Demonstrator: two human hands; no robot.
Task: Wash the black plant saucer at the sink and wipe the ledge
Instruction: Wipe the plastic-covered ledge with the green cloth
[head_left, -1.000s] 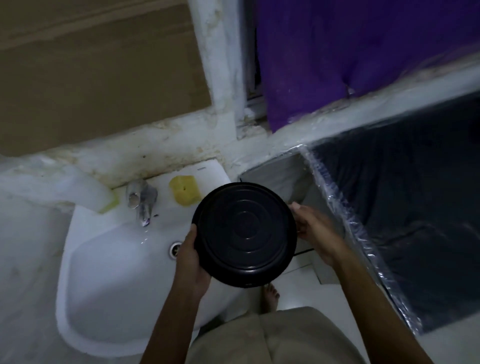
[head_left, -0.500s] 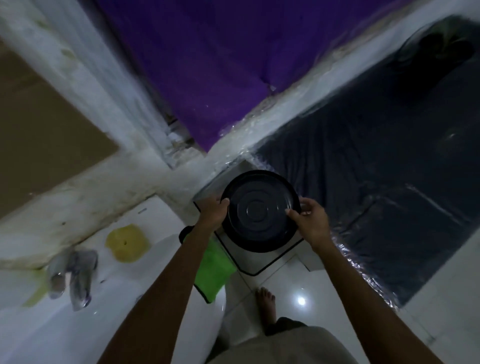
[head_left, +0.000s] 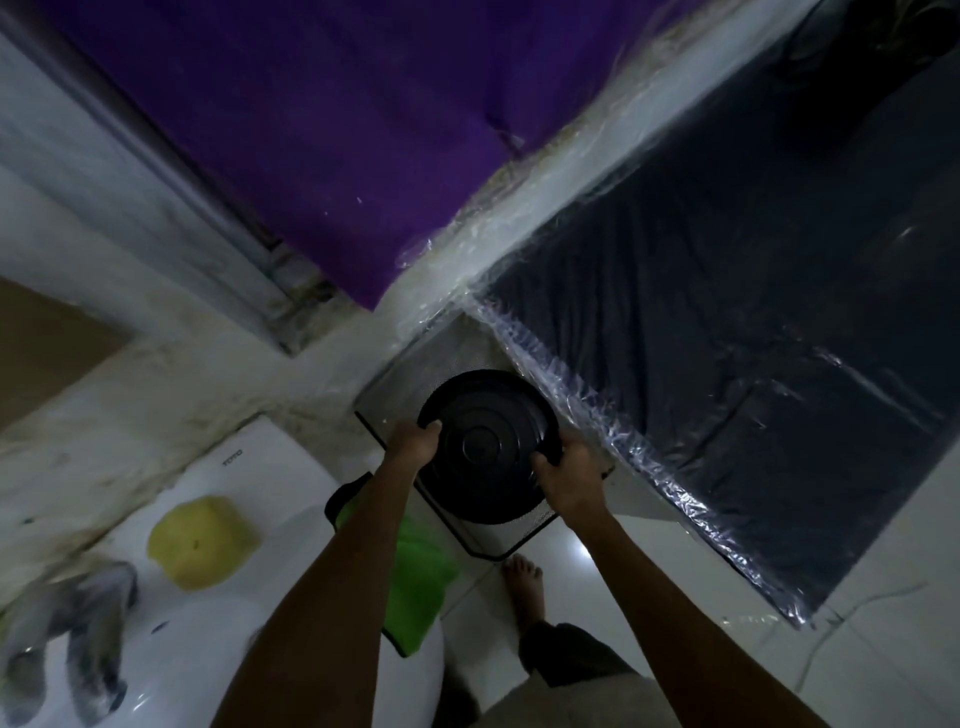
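Between the two outstretched forearms, the black plant saucer (head_left: 485, 447) is held by both hands, one on each side of its rim. Both arms reach forward, nearly straight, bare to the frame's lower edge. The left hand (head_left: 413, 441) curls over the saucer's left edge, fingers folded onto the rim, knuckles up. The right hand (head_left: 569, 475) clamps the lower right edge, thumb hooked over the rim and fingers wrapped beneath.

The saucer is round, matt black plastic with raised concentric rings and a small central disc. It sits over a pale, speckled square tray (head_left: 519, 530) with a dark wire border; whether it touches the tray cannot be told.

Just right of the right hand runs a dark slab wrapped in crinkled clear film (head_left: 727, 364). Beyond the hands a whitish, stained ledge (head_left: 545, 208) meets purple cloth (head_left: 337, 130). Under the left forearm hangs a bright green cloth (head_left: 421, 582) over the rim of a glossy white sink (head_left: 249, 649). Further left sits a lumpy yellow sponge (head_left: 202, 540), with a blurred metal tap (head_left: 78, 639) beside it. A bare foot (head_left: 524, 582) stands on shiny pale tiles below.
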